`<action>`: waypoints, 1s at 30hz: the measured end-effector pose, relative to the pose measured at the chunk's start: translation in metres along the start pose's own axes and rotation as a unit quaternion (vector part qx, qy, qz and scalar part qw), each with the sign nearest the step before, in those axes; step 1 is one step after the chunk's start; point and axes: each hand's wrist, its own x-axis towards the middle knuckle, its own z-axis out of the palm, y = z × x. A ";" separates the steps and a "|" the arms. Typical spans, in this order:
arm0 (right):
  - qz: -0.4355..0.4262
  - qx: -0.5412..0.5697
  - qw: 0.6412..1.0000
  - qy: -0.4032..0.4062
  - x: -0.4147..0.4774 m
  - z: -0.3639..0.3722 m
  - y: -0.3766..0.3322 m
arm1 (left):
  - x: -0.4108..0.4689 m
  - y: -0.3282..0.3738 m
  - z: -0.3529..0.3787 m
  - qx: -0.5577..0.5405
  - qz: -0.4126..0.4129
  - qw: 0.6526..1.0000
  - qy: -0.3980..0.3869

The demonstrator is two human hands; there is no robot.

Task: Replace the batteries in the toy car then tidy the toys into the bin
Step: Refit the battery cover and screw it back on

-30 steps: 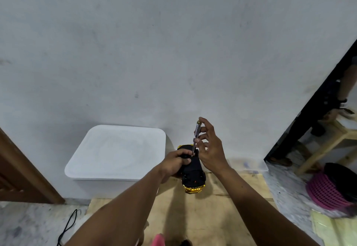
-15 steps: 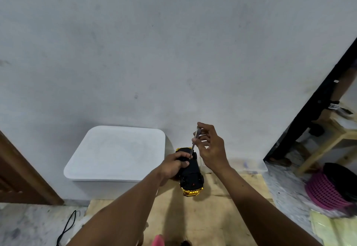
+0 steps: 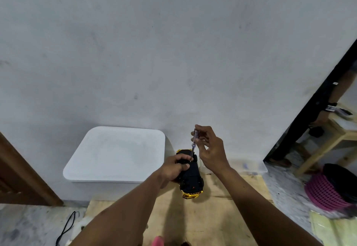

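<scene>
A black and gold toy car [image 3: 191, 178] is held upside down above the wooden table [image 3: 212, 216], its black underside facing up. My left hand [image 3: 176, 166] grips the car's far end from the left. My right hand [image 3: 209, 149] pinches a thin screwdriver [image 3: 193, 144] by its clear handle, held nearly upright. The screwdriver's tip rests on the car's underside beside my left thumb. A white lidded bin [image 3: 116, 155] stands against the wall, to the left of the car.
A clear shallow container [image 3: 249, 166] lies by the wall at the right. A pink basket [image 3: 326, 191] and a wooden stool [image 3: 332, 139] stand on the floor at far right, with another person's arm there. A black cable [image 3: 67, 226] lies at the lower left.
My right hand's fingers have shifted along the screwdriver handle, as in turning it. The car and my left hand stay almost in place.
</scene>
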 end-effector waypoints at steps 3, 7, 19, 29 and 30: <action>-0.020 -0.009 1.000 0.018 0.002 0.000 0.000 | 0.000 0.000 -0.001 0.001 0.003 1.000 0.001; -0.014 0.001 1.000 0.008 0.003 -0.001 0.001 | 0.000 0.001 0.000 -0.005 0.003 1.000 0.000; -0.056 -0.046 0.997 0.028 0.001 0.002 -0.002 | 0.001 0.007 -0.001 -0.010 0.010 1.000 0.013; -0.015 -0.021 1.000 0.010 0.003 -0.002 -0.011 | 0.001 0.009 0.002 -0.001 0.009 1.000 0.008; -0.019 -0.018 1.000 0.003 0.003 -0.002 -0.011 | 0.001 0.009 0.001 0.001 0.009 1.000 0.009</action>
